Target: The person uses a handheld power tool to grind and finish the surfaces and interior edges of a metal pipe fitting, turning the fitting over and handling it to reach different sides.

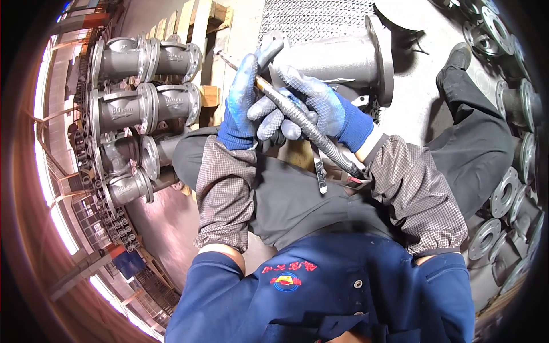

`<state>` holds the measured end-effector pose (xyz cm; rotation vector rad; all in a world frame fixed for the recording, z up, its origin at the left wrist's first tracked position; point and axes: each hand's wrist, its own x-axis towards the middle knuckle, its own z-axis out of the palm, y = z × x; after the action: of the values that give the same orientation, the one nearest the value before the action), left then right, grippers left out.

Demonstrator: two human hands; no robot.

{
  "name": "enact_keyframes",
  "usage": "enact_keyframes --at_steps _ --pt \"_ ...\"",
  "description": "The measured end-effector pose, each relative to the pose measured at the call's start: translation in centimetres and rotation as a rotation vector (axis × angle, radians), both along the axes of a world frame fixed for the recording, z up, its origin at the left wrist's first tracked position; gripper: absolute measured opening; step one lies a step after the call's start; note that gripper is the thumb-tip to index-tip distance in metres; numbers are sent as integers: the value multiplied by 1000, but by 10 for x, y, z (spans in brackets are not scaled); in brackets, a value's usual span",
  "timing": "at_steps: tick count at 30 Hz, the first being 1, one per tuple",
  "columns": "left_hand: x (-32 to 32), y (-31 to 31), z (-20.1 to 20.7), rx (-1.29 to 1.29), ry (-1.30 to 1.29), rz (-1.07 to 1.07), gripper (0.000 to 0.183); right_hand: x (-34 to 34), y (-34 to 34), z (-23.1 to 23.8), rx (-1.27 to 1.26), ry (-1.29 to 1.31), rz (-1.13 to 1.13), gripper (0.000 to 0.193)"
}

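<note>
The grey floor point(412, 97) is holding a wooden pallet point(200, 23), and metal rings point(503, 194) are lying on it.

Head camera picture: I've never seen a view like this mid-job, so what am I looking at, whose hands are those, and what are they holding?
This is one wide fisheye camera worn on a person's head, looking down, so straight edges bend near the rim. The dark blue shirt at the bottom is the person's own chest, and the checked sleeves lead up to their two hands in blue knit gloves. The left hand and the right hand both grip a slim pencil-shaped tool with a black ribbed hose trailing back toward the body. Its thin tip points up and left, beside a large grey cast-metal flanged valve body that lies in front of the knees. To the left, similar grey flanged valve bodies are stacked by wooden pallets. On the right, more grey round flanged parts lie on the floor.
</note>
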<state>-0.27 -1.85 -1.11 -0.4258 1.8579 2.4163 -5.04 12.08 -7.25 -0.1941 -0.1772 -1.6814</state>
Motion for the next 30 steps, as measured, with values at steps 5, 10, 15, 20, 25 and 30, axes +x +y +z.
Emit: enact_keyframes --at_steps 5,10,15,20,25,30 --pt "5 -3 3 -443 125 -130 43 2 5 33 481 640 -111 45" --pt "9 -14 -3 -1052 556 -115 46 26 6 71 1211 1999 -815 16" --pt "-4 32 16 -1176 709 -103 45 26 45 65 1233 2060 -1251 26" --pt "-11 33 22 -657 339 127 61 -3 123 45 1699 1297 -1151 23" --pt "-34 -11 -18 -134 -40 76 46 -43 200 -50 1634 469 -907 31" --pt "-42 -1 -23 187 -141 105 44 -66 196 -131 1663 221 -615 33"
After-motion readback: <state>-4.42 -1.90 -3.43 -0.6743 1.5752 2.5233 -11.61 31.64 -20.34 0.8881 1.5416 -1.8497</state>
